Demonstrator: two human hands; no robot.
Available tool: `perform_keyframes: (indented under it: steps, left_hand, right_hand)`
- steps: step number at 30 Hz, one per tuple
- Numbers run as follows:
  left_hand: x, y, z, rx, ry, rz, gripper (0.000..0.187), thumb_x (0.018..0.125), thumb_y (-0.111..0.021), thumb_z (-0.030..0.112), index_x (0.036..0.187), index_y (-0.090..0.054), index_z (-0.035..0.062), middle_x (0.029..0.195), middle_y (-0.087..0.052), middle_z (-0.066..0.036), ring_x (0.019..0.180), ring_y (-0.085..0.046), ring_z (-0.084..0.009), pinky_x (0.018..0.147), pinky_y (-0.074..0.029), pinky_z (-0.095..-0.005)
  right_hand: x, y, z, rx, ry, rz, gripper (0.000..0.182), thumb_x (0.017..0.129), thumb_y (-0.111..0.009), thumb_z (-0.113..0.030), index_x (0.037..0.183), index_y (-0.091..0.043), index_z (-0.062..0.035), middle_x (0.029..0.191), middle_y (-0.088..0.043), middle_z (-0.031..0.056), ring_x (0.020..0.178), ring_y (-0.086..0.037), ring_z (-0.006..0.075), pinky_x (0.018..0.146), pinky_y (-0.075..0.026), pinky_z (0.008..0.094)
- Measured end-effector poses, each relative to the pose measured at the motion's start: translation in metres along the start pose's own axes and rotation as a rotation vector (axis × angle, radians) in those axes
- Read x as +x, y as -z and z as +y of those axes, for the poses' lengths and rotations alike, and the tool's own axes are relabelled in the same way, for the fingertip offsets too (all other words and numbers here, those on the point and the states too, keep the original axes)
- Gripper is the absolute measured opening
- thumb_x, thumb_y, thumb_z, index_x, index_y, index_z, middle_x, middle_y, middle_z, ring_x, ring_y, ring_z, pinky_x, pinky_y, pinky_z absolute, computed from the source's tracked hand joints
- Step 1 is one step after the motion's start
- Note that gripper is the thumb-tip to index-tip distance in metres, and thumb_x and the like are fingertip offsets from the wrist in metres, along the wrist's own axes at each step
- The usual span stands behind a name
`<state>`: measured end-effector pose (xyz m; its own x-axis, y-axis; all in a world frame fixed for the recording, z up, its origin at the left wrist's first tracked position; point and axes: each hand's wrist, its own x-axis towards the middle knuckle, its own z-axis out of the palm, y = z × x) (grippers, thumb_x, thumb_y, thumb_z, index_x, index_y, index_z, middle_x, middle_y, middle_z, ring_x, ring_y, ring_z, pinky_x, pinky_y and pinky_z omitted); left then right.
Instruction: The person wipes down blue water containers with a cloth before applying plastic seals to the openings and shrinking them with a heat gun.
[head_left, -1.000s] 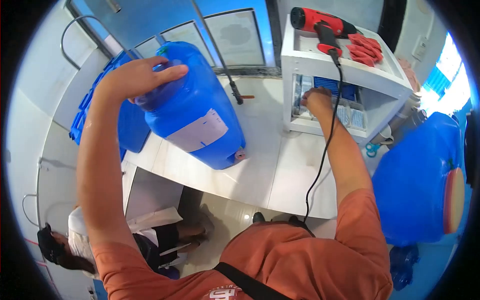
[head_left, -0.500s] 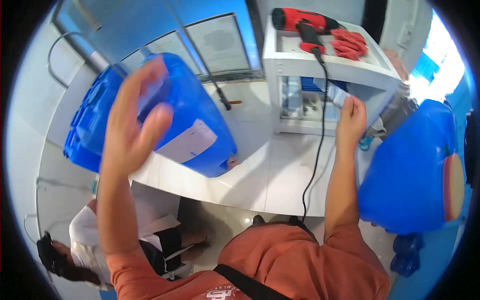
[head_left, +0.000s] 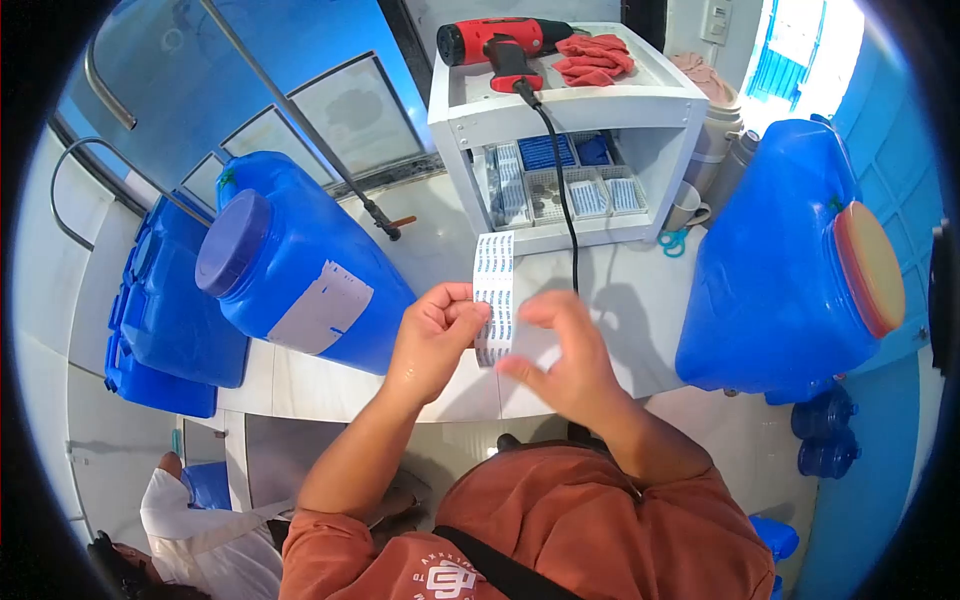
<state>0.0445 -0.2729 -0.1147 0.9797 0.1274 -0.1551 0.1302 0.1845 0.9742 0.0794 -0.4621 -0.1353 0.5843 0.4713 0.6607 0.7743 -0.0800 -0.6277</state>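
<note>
While a strip of printed labels (head_left: 494, 296) is pinched upright in the left hand (head_left: 436, 335) above the counter (head_left: 590, 330), the right hand (head_left: 560, 355) is held spread beside it; seemingly nothing is yet peeled, and the blue container (head_left: 300, 275) looks unlabelled.

strip (head_left: 494, 295) print: too small to read | right hand (head_left: 560, 360): motion-blurred | shelf-tray (head_left: 560, 195) contents: unclear

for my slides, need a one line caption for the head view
Left hand holds a label strip upright, right hand beside it, between two blue jugs.
</note>
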Motion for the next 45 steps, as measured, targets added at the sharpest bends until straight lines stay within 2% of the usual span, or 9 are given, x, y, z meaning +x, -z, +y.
perform_keyframes:
  steps: [2,3,6,13,20,23,39,43,45]
  left_hand:
    - [-0.009,-0.009,-0.009,0.045,-0.134,0.058,0.018,0.097,-0.063,0.005,0.111,-0.059,-0.0037,0.092,-0.071,-0.006,0.081,-0.064,-0.0074,0.071,-0.053,-0.0239]
    - [-0.011,-0.017,-0.014,-0.005,-0.198,0.091,0.014,0.094,-0.066,0.003,0.106,-0.061,-0.0032,0.089,-0.071,-0.005,0.079,-0.062,-0.0053,0.069,-0.051,-0.0224]
    - [-0.019,-0.027,-0.021,0.051,-0.344,0.184,0.012,0.093,-0.067,0.002,0.102,-0.061,-0.0024,0.089,-0.071,-0.005,0.076,-0.061,-0.0045,0.067,-0.050,-0.0213]
    - [-0.032,-0.010,-0.026,-0.044,-0.518,0.395,0.012,0.092,-0.069,0.001,0.097,-0.059,-0.0008,0.082,-0.068,-0.003,0.071,-0.058,-0.0039,0.064,-0.048,-0.0210]
    - [-0.051,0.022,-0.018,-0.136,-0.560,0.520,0.014,0.094,-0.065,0.000,0.098,-0.052,0.0035,0.093,-0.066,-0.004,0.082,-0.060,-0.0057,0.073,-0.049,-0.0212]
    - [-0.066,0.043,-0.006,-0.076,-0.776,0.421,0.019,0.094,-0.061,-0.004,0.103,-0.049,0.0076,0.115,-0.061,-0.011,0.101,-0.060,-0.0130,0.086,-0.050,-0.0286]
    - [-0.077,0.066,0.014,0.379,-1.094,0.265,0.025,0.092,-0.062,-0.007,0.104,-0.046,0.0073,0.118,-0.056,-0.016,0.111,-0.064,-0.0310,0.095,-0.054,-0.0412]
    - [-0.068,0.060,0.012,0.240,-1.122,0.100,0.024,0.090,-0.064,-0.008,0.103,-0.048,0.0049,0.122,-0.054,-0.017,0.114,-0.063,-0.0295,0.096,-0.054,-0.0393]
    - [-0.068,0.052,0.013,0.156,-1.045,-0.040,0.022,0.091,-0.062,-0.008,0.101,-0.049,0.0054,0.118,-0.054,-0.016,0.114,-0.063,-0.0301,0.095,-0.055,-0.0386]
  right_hand:
    - [-0.003,-0.009,0.012,0.375,-0.460,0.142,0.040,0.082,-0.083,-0.029,0.103,-0.061,-0.0032,0.104,-0.060,0.0082,0.087,-0.062,0.0194,0.083,-0.051,0.0350]
    - [-0.001,-0.016,0.022,0.660,-0.537,0.137,0.029,0.090,-0.076,-0.023,0.097,-0.058,-0.0025,0.096,-0.061,0.0052,0.081,-0.060,0.0105,0.075,-0.050,0.0273]
    - [0.014,-0.015,0.032,0.777,-0.566,0.058,0.023,0.095,-0.070,-0.020,0.096,-0.057,-0.0018,0.087,-0.061,0.0022,0.075,-0.057,0.0070,0.070,-0.048,0.0237]
    - [0.046,-0.028,0.004,0.427,-0.335,-0.136,0.020,0.099,-0.062,-0.019,0.092,-0.058,-0.0006,0.081,-0.061,0.0047,0.069,-0.053,0.0108,0.064,-0.045,0.0280]
    - [0.079,-0.045,-0.007,0.411,-0.382,-0.331,0.018,0.099,-0.062,-0.018,0.092,-0.058,-0.0016,0.082,-0.061,0.0045,0.074,-0.054,0.0110,0.065,-0.045,0.0289]
    - [0.086,-0.043,0.001,1.080,-0.342,-0.390,0.010,0.102,-0.057,-0.015,0.098,-0.056,-0.0057,0.091,-0.058,-0.0042,0.082,-0.050,0.0044,0.073,-0.044,0.0250]
    - [0.086,0.019,0.003,0.958,-0.128,-0.990,0.026,0.095,-0.069,-0.026,0.091,-0.062,-0.0015,0.092,-0.066,0.0067,0.087,-0.060,0.0127,0.078,-0.047,0.0281]
    - [0.096,0.030,-0.001,0.686,0.219,-0.926,0.026,0.089,-0.076,-0.024,0.094,-0.065,-0.0009,0.094,-0.066,0.0096,0.089,-0.063,0.0178,0.081,-0.049,0.0306]
    - [0.087,0.031,-0.001,0.695,0.017,-0.432,0.026,0.082,-0.081,-0.019,0.097,-0.068,-0.0021,0.097,-0.066,0.0105,0.092,-0.064,0.0214,0.083,-0.049,0.0325]
